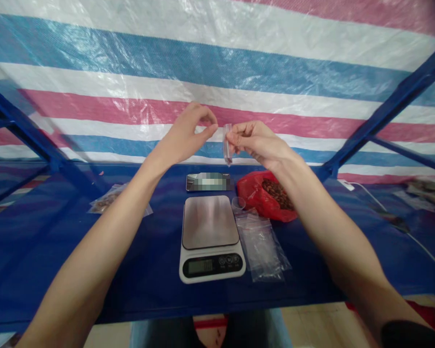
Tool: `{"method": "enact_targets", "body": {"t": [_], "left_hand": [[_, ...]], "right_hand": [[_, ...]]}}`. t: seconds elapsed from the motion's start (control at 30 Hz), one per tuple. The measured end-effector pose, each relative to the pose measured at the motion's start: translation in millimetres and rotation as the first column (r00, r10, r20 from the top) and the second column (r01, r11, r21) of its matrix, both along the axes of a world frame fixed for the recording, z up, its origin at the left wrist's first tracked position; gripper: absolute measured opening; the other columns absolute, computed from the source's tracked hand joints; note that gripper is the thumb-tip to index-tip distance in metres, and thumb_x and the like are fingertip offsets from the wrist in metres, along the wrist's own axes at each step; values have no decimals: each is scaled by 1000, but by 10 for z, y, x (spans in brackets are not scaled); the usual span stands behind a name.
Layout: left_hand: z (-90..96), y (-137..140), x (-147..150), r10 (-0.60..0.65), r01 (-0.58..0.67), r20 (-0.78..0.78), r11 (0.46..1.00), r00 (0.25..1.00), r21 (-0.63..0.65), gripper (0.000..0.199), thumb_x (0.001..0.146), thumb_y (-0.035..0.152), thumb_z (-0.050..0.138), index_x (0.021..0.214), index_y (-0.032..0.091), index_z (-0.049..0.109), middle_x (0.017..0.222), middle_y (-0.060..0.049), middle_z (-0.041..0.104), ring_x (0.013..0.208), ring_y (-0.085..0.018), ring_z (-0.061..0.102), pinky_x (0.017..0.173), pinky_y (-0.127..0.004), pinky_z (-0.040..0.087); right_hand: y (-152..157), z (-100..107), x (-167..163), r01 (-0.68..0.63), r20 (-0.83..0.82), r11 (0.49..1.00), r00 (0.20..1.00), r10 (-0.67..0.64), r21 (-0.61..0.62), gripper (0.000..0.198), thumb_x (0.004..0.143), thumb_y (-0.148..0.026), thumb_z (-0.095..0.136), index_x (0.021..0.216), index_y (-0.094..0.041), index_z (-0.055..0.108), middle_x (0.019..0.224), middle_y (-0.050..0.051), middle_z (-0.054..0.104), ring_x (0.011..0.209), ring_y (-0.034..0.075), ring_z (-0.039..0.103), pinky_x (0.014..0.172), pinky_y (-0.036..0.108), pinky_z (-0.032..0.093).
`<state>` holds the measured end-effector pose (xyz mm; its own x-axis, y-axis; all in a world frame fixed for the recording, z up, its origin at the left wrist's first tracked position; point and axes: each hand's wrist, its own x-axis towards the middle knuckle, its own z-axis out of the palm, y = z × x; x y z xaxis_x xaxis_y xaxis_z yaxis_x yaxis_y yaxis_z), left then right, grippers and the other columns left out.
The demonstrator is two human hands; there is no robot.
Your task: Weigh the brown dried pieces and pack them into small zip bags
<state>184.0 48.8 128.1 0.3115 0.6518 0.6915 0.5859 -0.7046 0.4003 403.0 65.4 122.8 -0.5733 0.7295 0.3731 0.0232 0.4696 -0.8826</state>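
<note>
My right hand (255, 140) pinches a small clear plastic bag (227, 145), seen nearly edge-on, with something dark at its bottom. It is held up above the back of the blue shelf. Just left of the bag, my left hand (195, 128) holds nothing visible; its thumb and fingers curve towards each other around a gap. Below both hands stands a white kitchen scale (210, 237) with a steel plate and a lit-grey display. A red plastic bag (252, 191), open and holding small brown pieces (276, 193), lies under my right forearm.
Flat clear zip bags (263, 246) lie right of the scale, a clear round cup or lid (238, 203) above them. A phone (190, 182) lies behind the scale. A filled clear bag (110, 199) is at left. Blue frame bars (380, 116) and striped sheeting (217, 58) enclose the shelf.
</note>
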Motion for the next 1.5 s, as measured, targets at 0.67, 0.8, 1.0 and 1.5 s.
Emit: {"method": "enact_targets", "body": {"t": [0.67,0.8,1.0,1.5], "left_hand": [[239,-496,-24,-303,326,126,828,945,-456,30,92,33,61,77,15,79,76,-10,77,63,-17,71,61,-29,57],[106,-606,3,-314,377,209,792,926,-480,28,91,33,61,80,16,79,83,-10,80,70,-19,75,67,-30,60],[-260,-722,45,-260,350,236,748,936,-564,27,92,36,59,80,17,74,83,-12,81,75,-21,77,66,-29,60],[-494,-930,237,-103,244,340,881,935,-404,31,93,48,62,84,19,57,69,-4,72,62,-17,73,53,-24,55]], "right_hand": [[-475,56,-310,-115,50,974,993,107,195,42,88,-52,80,74,-14,72,65,3,70,55,10,56,55,26,38],[-542,-49,-264,-134,0,977,991,136,164,42,85,-53,82,72,-16,68,66,2,68,57,12,59,55,27,42],[-527,-461,-212,-122,-23,982,992,127,147,50,78,-62,84,67,-19,62,62,1,66,57,13,59,56,26,42],[-656,-632,-197,80,-140,957,989,-42,279,47,79,-64,79,77,-18,69,65,2,70,56,14,58,58,28,45]]}}
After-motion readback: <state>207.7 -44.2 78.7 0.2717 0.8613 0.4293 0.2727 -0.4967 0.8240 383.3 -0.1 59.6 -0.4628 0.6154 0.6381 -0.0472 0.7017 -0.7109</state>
